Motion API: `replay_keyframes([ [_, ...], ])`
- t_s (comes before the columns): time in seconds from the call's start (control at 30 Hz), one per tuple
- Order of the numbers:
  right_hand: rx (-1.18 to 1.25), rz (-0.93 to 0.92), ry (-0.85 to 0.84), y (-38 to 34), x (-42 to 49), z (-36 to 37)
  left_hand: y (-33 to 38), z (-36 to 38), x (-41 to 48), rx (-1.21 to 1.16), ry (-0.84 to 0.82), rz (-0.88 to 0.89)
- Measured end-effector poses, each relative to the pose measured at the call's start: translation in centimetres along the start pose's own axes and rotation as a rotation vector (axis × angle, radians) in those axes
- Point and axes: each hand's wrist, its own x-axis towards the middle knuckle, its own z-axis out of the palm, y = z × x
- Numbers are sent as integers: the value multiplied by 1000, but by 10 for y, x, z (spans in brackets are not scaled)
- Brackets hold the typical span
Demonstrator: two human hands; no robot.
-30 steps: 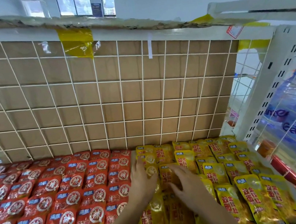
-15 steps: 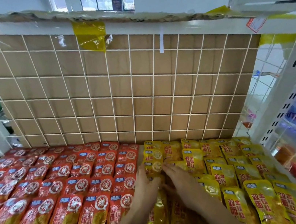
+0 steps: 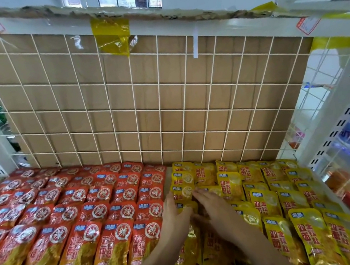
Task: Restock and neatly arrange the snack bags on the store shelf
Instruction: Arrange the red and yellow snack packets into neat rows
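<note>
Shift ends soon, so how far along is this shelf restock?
Done: red bags lie in neat overlapping rows on the left. In hand: left hand and right hand press flat on the yellow bags beside them. Left: the yellow rows to the right look less even.

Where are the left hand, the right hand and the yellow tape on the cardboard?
left hand (image 3: 175,215), head view, back of the hand.
right hand (image 3: 215,209), head view, back of the hand.
yellow tape (image 3: 111,36), head view, middle of the strip.

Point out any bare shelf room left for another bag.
Hardly any. A narrow strip seems bare between the yellow bags and the right upright, and there is a slim gap at the back between the red bags and the yellow. Elsewhere bags overlap tightly.
</note>
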Motion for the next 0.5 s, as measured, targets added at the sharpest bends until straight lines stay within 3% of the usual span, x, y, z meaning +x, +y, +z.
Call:
replay_keyframes([
  [0.5, -77, -24, -7, -10, -15, -3, -6, -2, -24, 34, -24, -2],
])
